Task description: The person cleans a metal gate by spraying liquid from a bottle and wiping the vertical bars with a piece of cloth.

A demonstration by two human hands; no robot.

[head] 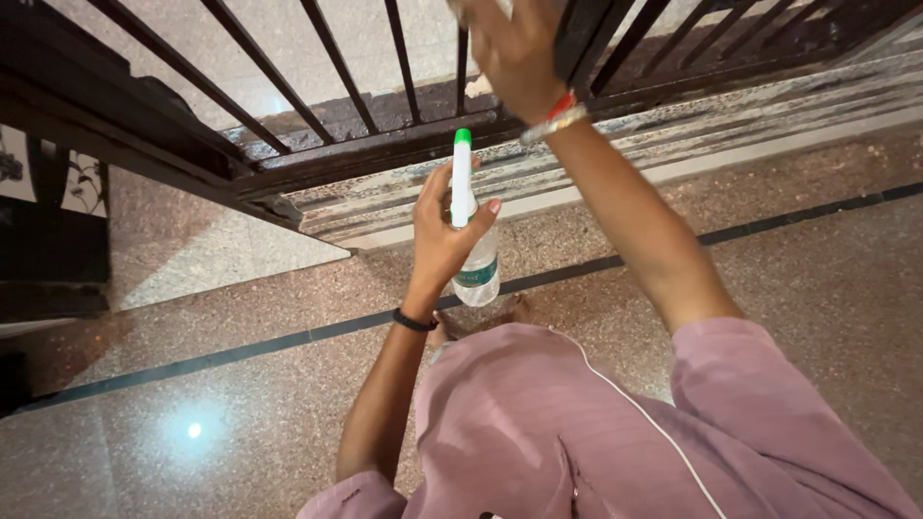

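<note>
- Speckled pink-brown polished stone floor (788,288), dark inlay stripe (288,338) across it, ceiling light glare low left.
- Spray bottle (468,231) at frame centre, held upright over the floor, just short of the railing base; clear plastic body, pale label band, white slim nozzle head, green tip (462,136) up top.
- Left hand (444,235) wrapped around the bottle neck, thumb on the near side, fingers curled behind; firm hold. Black band (413,321) on that wrist.
- Right hand (514,53) raised at the top edge against the black metal railing (336,91); looks pressed on or around a bar, possibly with something pale under the palm. Grip mostly cropped, cannot tell for sure whether closed.
- Red thread and silver bangle (556,115) on right wrist.
- Judgement on doing it well: keep bottle upright, nozzle pointed at the bar being worked, short bursts, free hand clear of the spray line.
- Railing: slanted square-ish bars, matte black, bottom rail grimy.
- Stone sill (731,106) under railing: banded, streaked white and grey, rough-looking against the glossy floor.
- Mauve ribbed garment (577,432) with white piping fills the lower frame; soft fabric.
- Dark cabinet (48,240) at left, white floral panels.
</note>
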